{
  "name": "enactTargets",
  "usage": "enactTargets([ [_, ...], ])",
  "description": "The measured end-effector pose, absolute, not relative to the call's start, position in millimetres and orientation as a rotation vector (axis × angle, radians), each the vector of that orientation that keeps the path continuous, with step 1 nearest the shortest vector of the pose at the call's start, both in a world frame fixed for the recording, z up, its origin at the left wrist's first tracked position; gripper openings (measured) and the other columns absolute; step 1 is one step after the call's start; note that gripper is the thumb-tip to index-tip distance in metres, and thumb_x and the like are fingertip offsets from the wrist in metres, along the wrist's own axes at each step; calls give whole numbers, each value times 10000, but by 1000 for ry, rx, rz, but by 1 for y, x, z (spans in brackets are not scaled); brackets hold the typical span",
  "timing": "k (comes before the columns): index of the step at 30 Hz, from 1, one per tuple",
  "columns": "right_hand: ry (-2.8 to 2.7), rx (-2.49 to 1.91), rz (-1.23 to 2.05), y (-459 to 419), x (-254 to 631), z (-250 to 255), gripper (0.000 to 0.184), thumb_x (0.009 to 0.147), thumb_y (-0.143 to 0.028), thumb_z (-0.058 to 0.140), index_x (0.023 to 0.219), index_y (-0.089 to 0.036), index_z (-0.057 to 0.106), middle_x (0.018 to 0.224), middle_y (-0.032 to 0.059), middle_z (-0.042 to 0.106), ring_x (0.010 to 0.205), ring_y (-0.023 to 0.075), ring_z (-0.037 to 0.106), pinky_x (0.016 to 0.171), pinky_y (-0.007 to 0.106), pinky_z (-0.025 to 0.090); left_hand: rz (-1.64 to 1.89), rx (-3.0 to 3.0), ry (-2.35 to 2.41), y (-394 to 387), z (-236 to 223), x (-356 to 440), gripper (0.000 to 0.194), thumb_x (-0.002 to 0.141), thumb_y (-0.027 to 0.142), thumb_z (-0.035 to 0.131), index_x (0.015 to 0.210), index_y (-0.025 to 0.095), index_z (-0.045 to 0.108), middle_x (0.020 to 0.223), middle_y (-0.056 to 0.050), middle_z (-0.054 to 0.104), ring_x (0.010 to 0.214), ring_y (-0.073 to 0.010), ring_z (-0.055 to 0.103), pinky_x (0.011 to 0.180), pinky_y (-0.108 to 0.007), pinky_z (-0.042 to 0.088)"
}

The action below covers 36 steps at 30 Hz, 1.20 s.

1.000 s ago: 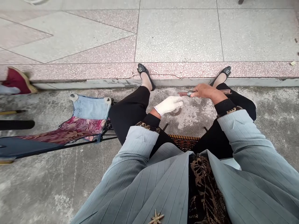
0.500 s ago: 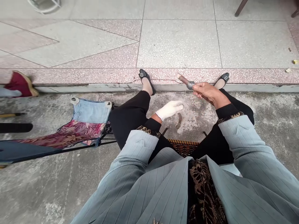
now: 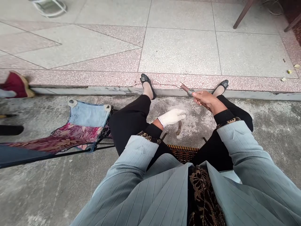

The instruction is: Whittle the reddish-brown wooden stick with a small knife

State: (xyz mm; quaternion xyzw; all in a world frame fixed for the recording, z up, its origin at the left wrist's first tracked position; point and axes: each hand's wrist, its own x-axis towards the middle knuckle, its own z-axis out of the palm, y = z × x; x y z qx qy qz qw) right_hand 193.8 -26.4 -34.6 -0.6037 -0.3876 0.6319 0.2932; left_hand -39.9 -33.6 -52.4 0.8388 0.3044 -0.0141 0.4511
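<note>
My right hand (image 3: 204, 99) is closed around the end of a short brown stick (image 3: 184, 87), which points up and left over the step edge. A thin grey line (image 3: 190, 92), thread or fine wire, is wound round the stick just beyond my fingers. From it a faint strand hangs down to my left hand (image 3: 173, 117), which wears a white glove, its fingers pressed together on the strand. Part of a short, curved brown piece of wood (image 3: 179, 128) shows on the ground beneath the glove.
A folding chair (image 3: 88, 116) with denim and floral cloth stands to the left. Beyond it is another person's red shoe (image 3: 17, 84). A raised tiled step (image 3: 174, 53) runs ahead, with brown furniture legs (image 3: 242, 15) at upper right. A woven seat edge (image 3: 183, 153) shows beneath me.
My view has shifted slightly, so the step sits lower in the picture. The stick has turned a little in my right hand. My gloved left hand stays below it, fingers still together.
</note>
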Motion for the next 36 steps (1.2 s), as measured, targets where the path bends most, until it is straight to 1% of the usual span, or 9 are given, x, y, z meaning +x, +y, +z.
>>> enactTargets([
  [7,-780,-1311,1957,-32,196,-32,363,830,-450,754,874,-151,552,590,-26,493,457,54,365,436,182,286,-335,2308,1119,-23,-69,-42,371,961,352,400,1168,231,684,1081,-78,720,964,-219,649,762,-281,432],
  [10,-779,-1208,2032,-35,193,-31,370,866,-477,703,903,-131,578,617,-26,470,454,43,336,437,180,284,-371,2308,1256,-21,-70,-41,415,974,334,380,1297,246,625,1077,-98,724,949,-232,667,743,-293,432],
  [12,-793,-1189,2036,-35,191,-32,386,888,-511,661,911,-134,579,619,-36,436,455,44,309,442,183,282,-350,2323,1232,-23,-68,-40,399,979,334,382,1263,235,644,1046,-100,727,921,-230,670,731,-293,429],
  [18,-1343,-1889,1381,-28,185,-43,410,905,-581,593,846,-175,591,646,21,509,563,126,437,535,254,348,-212,2442,844,-36,-64,-36,361,990,385,392,1073,212,698,954,-62,724,874,-204,655,727,-272,416],
  [23,-2269,-2350,983,-31,173,-45,347,906,-485,613,925,-148,697,957,167,678,855,270,606,691,339,395,-98,2449,711,-40,-64,-39,329,970,372,429,989,200,708,934,-48,719,864,-191,641,747,-257,415],
  [27,-2578,-2090,1414,-38,169,-44,276,831,-417,713,778,-146,693,769,107,650,714,210,586,649,322,388,50,2302,709,-35,-53,-47,318,956,352,436,955,184,706,882,-29,705,814,-168,622,754,-247,427],
  [32,-2328,-1181,2393,-42,178,-36,370,845,-529,669,826,-160,675,601,-30,524,532,86,443,567,246,386,304,2056,952,-24,-45,-56,296,922,354,469,962,168,696,896,-19,696,815,-163,604,767,-251,447],
  [34,-2125,-880,2478,-42,182,-29,418,814,-568,694,841,-152,657,610,-41,522,523,72,431,541,228,360,346,1977,975,-23,-48,-55,278,905,338,476,946,162,688,889,-23,688,814,-164,595,766,-258,452],
  [36,-1933,-858,2301,-42,188,-24,441,799,-588,707,843,-154,637,634,-38,535,517,66,423,524,221,337,332,1890,954,-25,-54,-50,274,905,329,464,932,153,672,854,-31,675,770,-160,580,727,-261,450],
])
